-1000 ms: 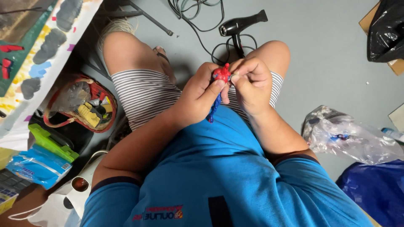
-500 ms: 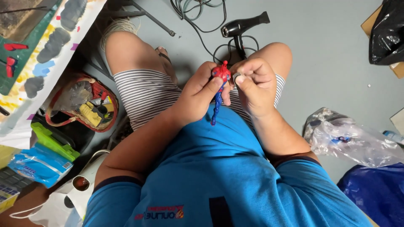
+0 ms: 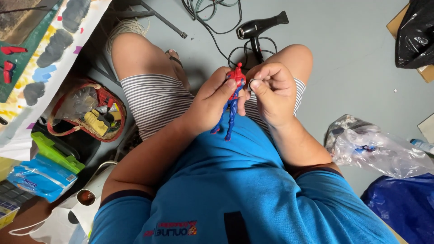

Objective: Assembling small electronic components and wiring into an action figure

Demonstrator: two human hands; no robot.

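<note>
Blue fabric of my shirt (image 3: 253,194) is filling the near view, and just beyond it I am holding a small red and blue figure (image 3: 232,100) over my lap. My left hand (image 3: 216,101) is wrapping its fingers closed around the figure's torso, the legs dangling below my palm. My right hand (image 3: 270,92) is pinching narrowly at something small beside the figure's shoulder; what it is, I cannot tell. I seem to be working on the upper body, so the coming move is likely calling for a steady left grip. Farther off, a black hair dryer (image 3: 261,28) is lying on the grey floor (image 3: 348,68).
</note>
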